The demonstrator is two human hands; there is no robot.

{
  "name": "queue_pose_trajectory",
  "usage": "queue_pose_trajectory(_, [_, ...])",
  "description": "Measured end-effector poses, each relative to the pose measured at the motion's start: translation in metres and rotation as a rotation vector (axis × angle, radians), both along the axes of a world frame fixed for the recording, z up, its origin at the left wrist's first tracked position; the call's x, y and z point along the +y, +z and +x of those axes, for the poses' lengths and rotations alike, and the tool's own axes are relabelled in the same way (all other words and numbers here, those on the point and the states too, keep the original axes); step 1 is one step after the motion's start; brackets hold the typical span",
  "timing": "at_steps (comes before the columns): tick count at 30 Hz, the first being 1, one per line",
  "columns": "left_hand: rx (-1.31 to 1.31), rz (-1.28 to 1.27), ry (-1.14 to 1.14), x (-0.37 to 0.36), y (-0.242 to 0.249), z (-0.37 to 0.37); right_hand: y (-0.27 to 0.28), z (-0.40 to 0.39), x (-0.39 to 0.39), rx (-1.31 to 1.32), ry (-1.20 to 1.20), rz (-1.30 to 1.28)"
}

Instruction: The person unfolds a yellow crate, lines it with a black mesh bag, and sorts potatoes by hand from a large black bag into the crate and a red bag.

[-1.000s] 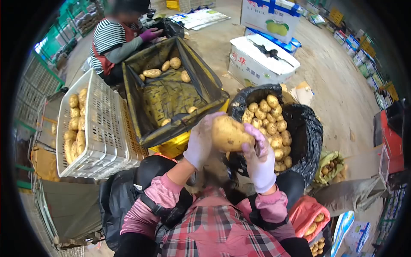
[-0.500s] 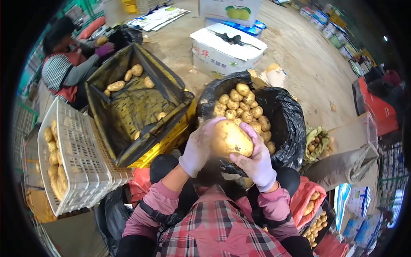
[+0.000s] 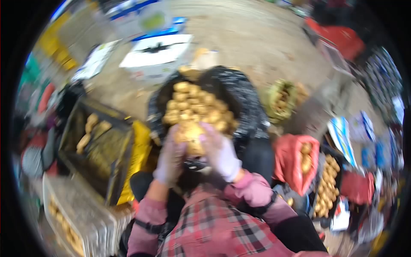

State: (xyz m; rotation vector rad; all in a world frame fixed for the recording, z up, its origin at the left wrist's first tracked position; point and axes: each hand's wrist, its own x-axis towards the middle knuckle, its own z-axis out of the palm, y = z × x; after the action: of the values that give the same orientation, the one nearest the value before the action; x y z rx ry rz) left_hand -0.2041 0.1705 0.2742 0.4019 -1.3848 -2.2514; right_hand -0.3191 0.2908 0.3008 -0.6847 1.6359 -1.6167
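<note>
Between my two gloved hands is a large potato, held in front of my chest. My left hand wraps its left side, and my right hand presses against its right side. Just beyond them stands a container lined with a black plastic bag, where a heap of potatoes lies. The view is smeared by motion, so the fingertips and the potato's skin are not sharp.
Left is a dark-lined yellow crate with a few potatoes; nearer stands a white slatted crate. On the right are a red sack, a black crate of small potatoes and a green sack. A white carton stands ahead.
My view has swung to the right, so the surroundings sit further left and the red sack shows more fully. Both hands still hold the large potato, now nearer my body.
</note>
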Motion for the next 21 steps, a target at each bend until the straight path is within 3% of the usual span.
queue_pose_trajectory(1, [-0.088, 0.071, 0.061, 0.005, -0.028, 0.002, -0.050, -0.010, -0.007, 0.650, -0.069, -0.176])
queue_pose_trajectory(2, [-0.007, 0.201, 0.015, 0.003, -0.038, 0.003, -0.030, -0.010, -0.001, 0.754, 0.070, 0.008])
queue_pose_trajectory(3, [0.087, 0.498, 0.133, 0.010, -0.011, 0.002, -0.019, -0.002, -0.006, 0.477, 0.080, -0.034])
queue_pose_trajectory(4, [0.076, 0.399, 0.270, 0.007, -0.007, 0.004, -0.034, -0.004, -0.011, 0.315, 0.033, -0.185])
queue_pose_trajectory(5, [0.096, 0.413, 0.266, -0.002, 0.005, 0.016, -0.016, -0.002, -0.016, 0.377, 0.070, -0.136])
queue_pose_trajectory(6, [0.157, 0.311, 0.317, -0.017, 0.005, 0.029, 0.003, 0.001, -0.014, 0.239, 0.089, -0.083])
queue_pose_trajectory(7, [0.106, 0.363, 0.421, -0.028, 0.037, 0.051, 0.008, 0.001, -0.013, 0.114, 0.089, -0.009])
queue_pose_trajectory(9, [0.144, 0.220, 0.627, -0.077, 0.051, 0.100, -0.006, -0.009, -0.017, 0.224, 0.053, -0.099])
queue_pose_trajectory(11, [-0.113, -0.090, 0.757, -0.147, 0.027, 0.161, -0.017, -0.027, -0.009, 0.233, 0.055, -0.051])
queue_pose_trajectory(13, [-0.693, -0.436, 0.889, -0.213, -0.018, 0.237, -0.028, -0.037, 0.001, 0.259, 0.032, 0.013])
queue_pose_trajectory(15, [-1.108, -0.345, 0.845, -0.244, -0.051, 0.281, -0.039, -0.042, 0.005, 0.172, -0.025, 0.058])
queue_pose_trajectory(17, [-1.479, -0.458, 0.691, -0.254, -0.062, 0.301, -0.050, -0.042, 0.009, 0.191, -0.043, 0.075])
queue_pose_trajectory(21, [-1.755, -0.621, 0.595, -0.264, -0.102, 0.306, -0.062, -0.031, 0.000, 0.195, -0.036, 0.136])
